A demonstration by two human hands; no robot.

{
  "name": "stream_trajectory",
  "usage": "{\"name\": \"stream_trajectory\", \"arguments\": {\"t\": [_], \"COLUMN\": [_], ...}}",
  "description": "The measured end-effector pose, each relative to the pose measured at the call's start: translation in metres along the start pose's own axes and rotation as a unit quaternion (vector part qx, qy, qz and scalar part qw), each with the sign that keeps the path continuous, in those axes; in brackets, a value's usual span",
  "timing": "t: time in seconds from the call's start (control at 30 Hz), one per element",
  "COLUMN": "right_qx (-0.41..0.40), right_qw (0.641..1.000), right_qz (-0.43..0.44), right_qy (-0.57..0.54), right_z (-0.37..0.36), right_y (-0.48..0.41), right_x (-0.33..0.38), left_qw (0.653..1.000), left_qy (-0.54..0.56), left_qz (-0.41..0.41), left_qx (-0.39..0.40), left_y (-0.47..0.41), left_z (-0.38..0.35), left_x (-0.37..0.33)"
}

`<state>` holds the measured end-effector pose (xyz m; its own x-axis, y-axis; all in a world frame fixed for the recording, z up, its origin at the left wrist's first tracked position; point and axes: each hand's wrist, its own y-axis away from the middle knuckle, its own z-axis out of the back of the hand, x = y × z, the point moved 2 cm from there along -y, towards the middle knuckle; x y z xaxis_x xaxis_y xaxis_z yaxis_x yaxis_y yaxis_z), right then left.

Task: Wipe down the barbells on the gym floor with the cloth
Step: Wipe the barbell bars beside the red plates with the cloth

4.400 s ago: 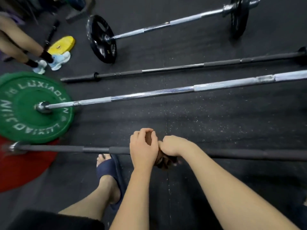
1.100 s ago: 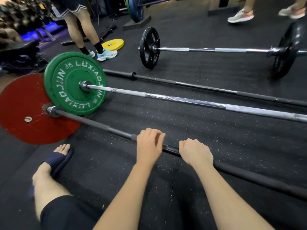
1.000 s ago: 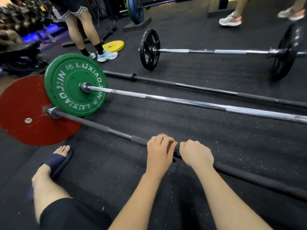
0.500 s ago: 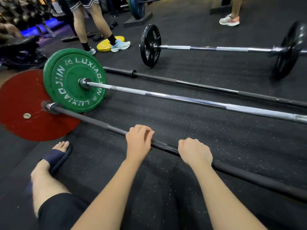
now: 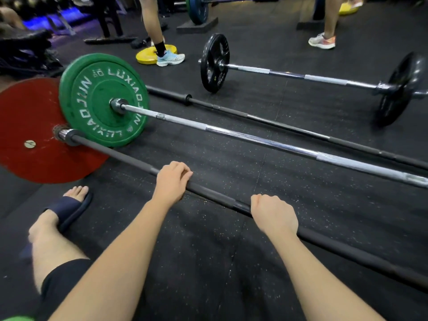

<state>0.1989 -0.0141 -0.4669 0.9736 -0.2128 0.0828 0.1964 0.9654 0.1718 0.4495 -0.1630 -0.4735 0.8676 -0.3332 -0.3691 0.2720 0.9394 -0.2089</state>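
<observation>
Gripping the black bar, our left hand sits nearer the red plate, our right hand farther along (both curled round it); the bar runs out from that plate.

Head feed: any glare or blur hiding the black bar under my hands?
Head view: the black bar is matte and sharp between the left hand and right hand, no glare; highlights streak the chrome bar behind it; the black plate at far right and the foot at left are smeared.
</observation>
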Motion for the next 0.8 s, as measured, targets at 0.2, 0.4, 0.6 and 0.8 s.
{"name": "stream_trajectory", "arguments": {"t": [0.2,0.4,0.6,0.8], "right_qx": [-0.017,0.073,-0.016,-0.021], "right_qw": [0.998,0.987,0.988,0.990], "right_qz": [-0.046,-0.143,-0.122,-0.037], "right_qy": [0.033,0.026,-0.090,-0.135], "right_z": [0.002,0.019,0.041,0.033], "right_y": [0.007,0.003,-0.024,-0.070], "right_x": [0.005,0.025,0.080,0.118], "left_qw": [0.999,0.992,0.995,0.994], "left_qy": [0.025,-0.010,0.015,0.008], "left_qz": [-0.023,-0.019,-0.030,-0.079], "left_qx": [0.010,0.122,0.096,-0.081], "left_y": [0.022,0.010,0.005,0.020], "left_z": [-0.015,0.001,0.001,0.010], "left_x": [-0.028,-0.023,-0.007,0.054]}}
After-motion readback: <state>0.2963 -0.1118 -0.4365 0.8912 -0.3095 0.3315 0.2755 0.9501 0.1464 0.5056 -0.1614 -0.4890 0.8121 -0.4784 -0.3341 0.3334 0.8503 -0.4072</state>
